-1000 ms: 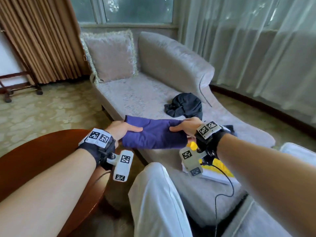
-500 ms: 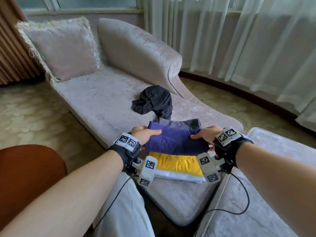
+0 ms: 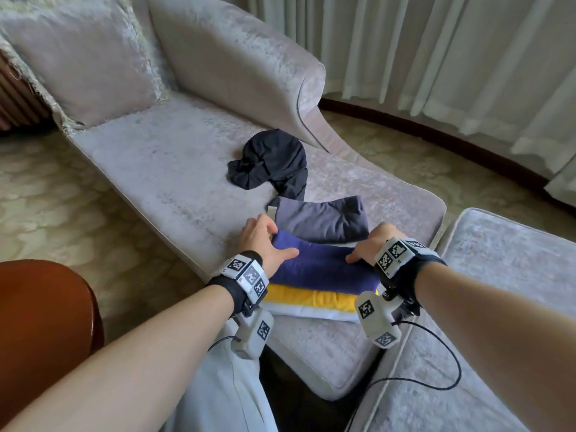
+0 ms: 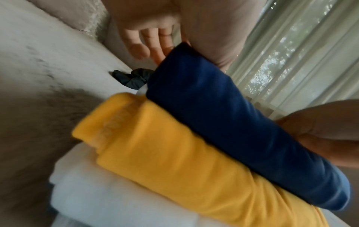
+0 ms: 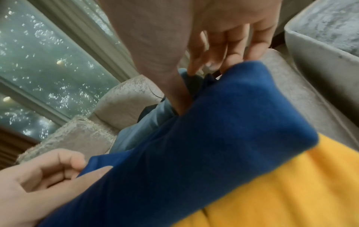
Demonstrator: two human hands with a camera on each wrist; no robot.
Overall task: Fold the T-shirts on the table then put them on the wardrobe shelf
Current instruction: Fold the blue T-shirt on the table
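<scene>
Already folded, the blue T-shirt lies on top of a yellow T-shirt and a white one, a stack at the near end of the chaise longue. The left hand grips its left end, thumb on top; the right hand grips the right end likewise. A folded grey T-shirt sits just beyond. Farther off, a black garment lies crumpled — folding looks unfinished, and no wardrobe shelf is in view, so shelving remains.
</scene>
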